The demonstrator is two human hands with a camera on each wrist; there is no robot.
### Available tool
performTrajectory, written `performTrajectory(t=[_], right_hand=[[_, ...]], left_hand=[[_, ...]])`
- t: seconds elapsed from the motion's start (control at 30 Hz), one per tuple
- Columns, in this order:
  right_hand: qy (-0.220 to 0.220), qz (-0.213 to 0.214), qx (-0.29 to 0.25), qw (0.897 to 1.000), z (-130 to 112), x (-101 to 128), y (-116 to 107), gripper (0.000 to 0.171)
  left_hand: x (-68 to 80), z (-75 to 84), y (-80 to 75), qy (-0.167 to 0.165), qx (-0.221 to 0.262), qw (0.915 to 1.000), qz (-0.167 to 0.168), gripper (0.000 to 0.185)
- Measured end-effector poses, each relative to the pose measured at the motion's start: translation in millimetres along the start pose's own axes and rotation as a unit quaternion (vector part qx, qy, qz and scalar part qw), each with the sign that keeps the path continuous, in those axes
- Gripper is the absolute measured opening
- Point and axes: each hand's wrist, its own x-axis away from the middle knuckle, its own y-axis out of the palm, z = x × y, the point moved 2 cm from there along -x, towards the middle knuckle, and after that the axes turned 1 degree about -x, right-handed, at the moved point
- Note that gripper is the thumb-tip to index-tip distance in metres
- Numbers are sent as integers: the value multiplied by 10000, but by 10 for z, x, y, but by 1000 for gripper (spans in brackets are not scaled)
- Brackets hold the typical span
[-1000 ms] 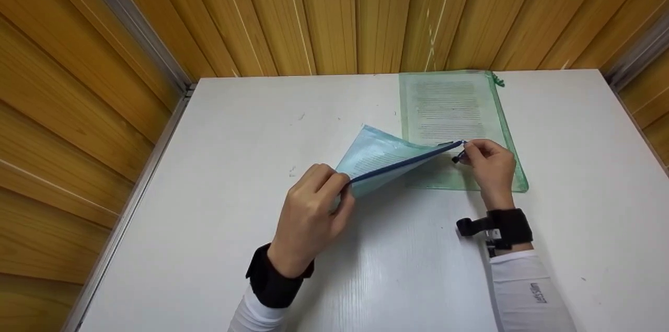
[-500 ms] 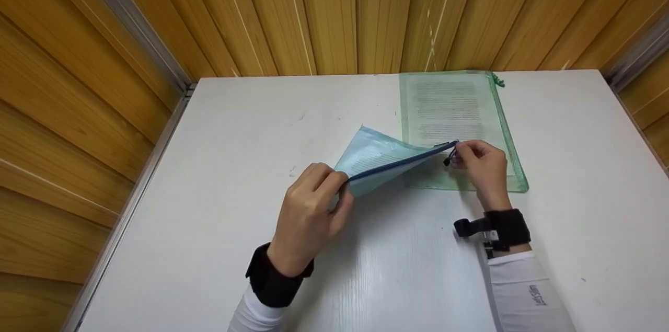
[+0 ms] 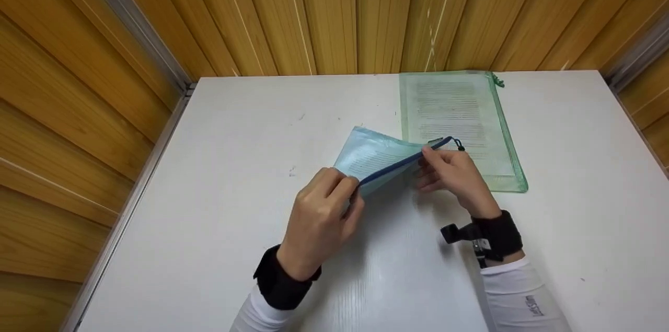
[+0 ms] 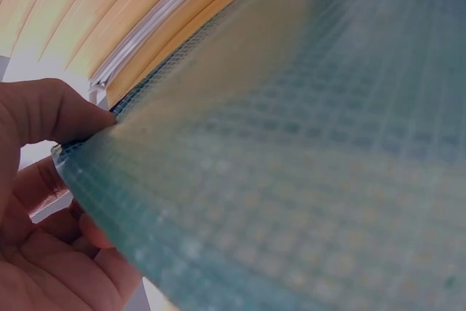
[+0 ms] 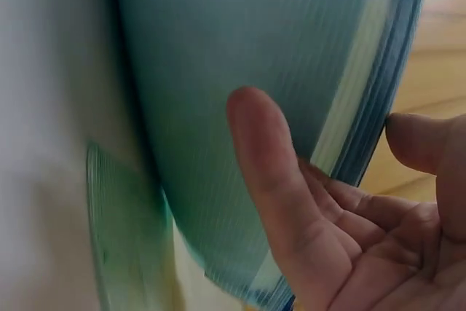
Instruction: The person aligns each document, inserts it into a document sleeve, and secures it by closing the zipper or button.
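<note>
A light blue zip document pouch (image 3: 373, 151) with printed paper showing through is held up at a slant over the table. Its dark blue zip edge (image 3: 392, 168) runs between both hands. My left hand (image 3: 325, 212) pinches the near left end of that edge; in the left wrist view the thumb (image 4: 69, 111) lies against the corner of the mesh. Farther along the zip, my right hand (image 3: 456, 178) pinches the edge between thumb (image 5: 419, 143) and fingers, with one finger (image 5: 262, 143) out along the pouch's side. A dark zip pull (image 3: 459, 144) dangles beyond it.
A green zip pouch (image 3: 449, 104) with a printed sheet inside lies flat at the table's back right, partly overlapped by the blue pouch and right hand. The white table (image 3: 245, 128) meets yellow wood-look panels (image 3: 324, 13) at its back and left.
The right hand has slid left along the zip edge, away from the zip-pull end, leaving the pull hanging free. The left hand has shifted slightly right, and the pouch's upper corner slightly left.
</note>
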Motion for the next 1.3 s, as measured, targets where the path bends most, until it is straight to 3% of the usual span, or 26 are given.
performTrajectory(t=[0.37, 0.6, 0.87, 1.0, 1.1, 1.2, 1.3], right_hand=[[178, -727, -441, 9962, -147, 131, 230, 57], [311, -826, -616, 9942, -135, 104, 271, 55], [437, -831, -419, 9947, -37, 32, 232, 50], [409, -910, -329, 9945, 15, -2, 193, 54], [345, -946, -285, 9945, 51, -22, 152, 59], [247, -919, -289, 9950, 79, -43, 113, 63], [146, -873, -382, 9953, 103, -65, 89, 64]], left_hand=[[35, 205, 186, 395, -28, 9986, -357, 19], [84, 365, 379, 595, 16, 9953, -761, 16], [156, 480, 576, 739, -23, 9912, -1100, 20], [177, 447, 585, 564, 412, 9841, -1635, 19], [163, 332, 556, 257, 811, 9742, -2088, 26], [123, 125, 505, -296, 1087, 9658, -2335, 27], [92, -147, 451, -1048, 1259, 9582, -2345, 20]])
